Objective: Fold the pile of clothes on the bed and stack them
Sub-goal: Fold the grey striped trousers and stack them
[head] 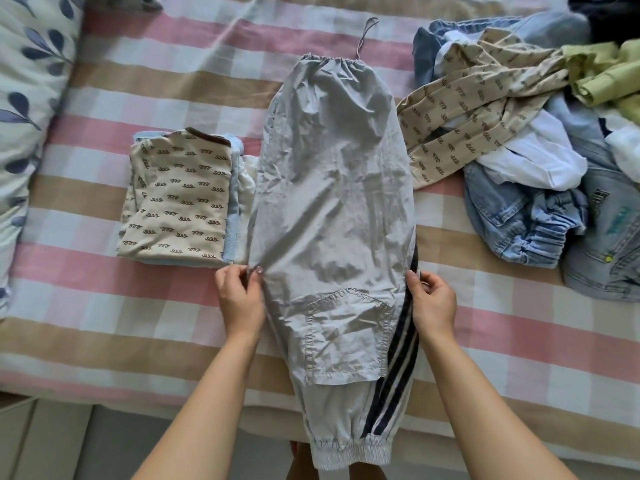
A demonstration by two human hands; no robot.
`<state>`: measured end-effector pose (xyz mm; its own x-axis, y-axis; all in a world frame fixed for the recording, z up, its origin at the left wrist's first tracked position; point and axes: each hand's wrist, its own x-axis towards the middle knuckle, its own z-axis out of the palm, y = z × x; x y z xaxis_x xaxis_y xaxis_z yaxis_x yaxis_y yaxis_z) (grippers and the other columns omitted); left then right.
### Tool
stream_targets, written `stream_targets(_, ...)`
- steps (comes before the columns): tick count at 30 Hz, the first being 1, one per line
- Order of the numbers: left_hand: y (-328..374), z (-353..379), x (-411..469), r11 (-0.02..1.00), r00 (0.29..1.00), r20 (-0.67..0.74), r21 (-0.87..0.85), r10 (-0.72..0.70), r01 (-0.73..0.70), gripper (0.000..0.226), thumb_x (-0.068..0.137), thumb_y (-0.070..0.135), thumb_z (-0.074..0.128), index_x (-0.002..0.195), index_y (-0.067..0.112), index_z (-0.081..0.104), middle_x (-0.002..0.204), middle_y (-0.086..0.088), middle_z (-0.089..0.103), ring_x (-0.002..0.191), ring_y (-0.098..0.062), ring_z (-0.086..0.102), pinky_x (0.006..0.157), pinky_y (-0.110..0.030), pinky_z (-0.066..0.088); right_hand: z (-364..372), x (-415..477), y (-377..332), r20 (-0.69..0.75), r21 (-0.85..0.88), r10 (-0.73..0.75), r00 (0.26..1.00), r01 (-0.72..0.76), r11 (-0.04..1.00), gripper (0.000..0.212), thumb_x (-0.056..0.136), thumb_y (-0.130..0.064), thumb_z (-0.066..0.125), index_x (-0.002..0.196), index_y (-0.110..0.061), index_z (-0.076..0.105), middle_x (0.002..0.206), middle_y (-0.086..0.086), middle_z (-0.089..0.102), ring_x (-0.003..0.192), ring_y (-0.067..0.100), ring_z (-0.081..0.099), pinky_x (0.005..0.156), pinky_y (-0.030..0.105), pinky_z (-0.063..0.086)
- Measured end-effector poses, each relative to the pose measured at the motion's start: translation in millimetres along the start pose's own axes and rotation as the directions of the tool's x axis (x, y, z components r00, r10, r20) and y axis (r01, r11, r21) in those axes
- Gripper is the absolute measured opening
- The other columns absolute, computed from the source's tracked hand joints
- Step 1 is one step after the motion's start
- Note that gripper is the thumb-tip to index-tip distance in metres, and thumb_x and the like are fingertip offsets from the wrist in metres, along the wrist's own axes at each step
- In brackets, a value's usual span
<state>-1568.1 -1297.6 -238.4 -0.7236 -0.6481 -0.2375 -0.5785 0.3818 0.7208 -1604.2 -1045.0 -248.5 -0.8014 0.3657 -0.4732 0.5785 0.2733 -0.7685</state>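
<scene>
Light grey track pants [332, 202] with dark side stripes lie lengthwise on the bed, folded leg on leg, the drawstring waist far from me and the cuffs hanging over the near edge. My left hand [240, 296] pinches their left edge at mid-length. My right hand [433, 299] pinches the striped right edge at the same height. To the left sits a stack of folded clothes [180, 199], topped by a cream top with brown squiggles. On the right lies an unfolded pile of clothes [540, 133] with a matching squiggle garment, denim, white and yellow-green pieces.
The bed sheet [104, 323] is checked in pink, beige and white. A pillow [27, 98] with blue leaf print lies at the far left. The bed's near edge runs along the bottom, with floor below it.
</scene>
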Motion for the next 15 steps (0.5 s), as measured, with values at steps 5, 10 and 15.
stream_targets(5,-18,-1,-1,0.947,0.967,-0.069,-0.229,-0.245,0.223,0.008,0.091,0.012,0.055,0.093,0.008,0.049,0.081,-0.007,0.051,0.078,-0.023,0.049,0.064,-0.026,0.034,4,-1,0,-0.020,-0.151,-0.041,0.999,0.038,0.988,0.009,0.086,-0.021,0.064,0.081,-0.014,0.062,0.079,0.004,0.066,0.076,0.021,0.061,0.063,0.025,0.041)
stream_targets(10,-12,7,3,0.931,0.969,0.011,-0.276,-0.247,0.240,0.023,0.084,0.027,0.065,0.091,0.010,0.050,0.076,0.003,0.052,0.066,-0.008,0.047,0.058,-0.019,0.037,19,6,-23,0.001,-0.214,-0.106,0.994,0.104,0.971,0.034,0.092,-0.037,0.053,0.113,-0.010,0.056,0.095,-0.004,0.056,0.088,0.013,0.052,0.073,0.024,0.037)
stream_targets(15,-21,10,-17,0.881,0.921,0.051,-0.275,-0.387,0.385,0.028,0.086,0.018,0.063,0.061,0.015,0.051,0.059,0.001,0.051,0.058,-0.015,0.045,0.053,-0.027,0.038,16,13,-24,0.161,-0.284,0.049,0.986,-0.001,0.959,0.016,0.090,-0.026,0.057,0.093,-0.010,0.060,0.084,0.001,0.059,0.079,0.019,0.054,0.056,0.025,0.033)
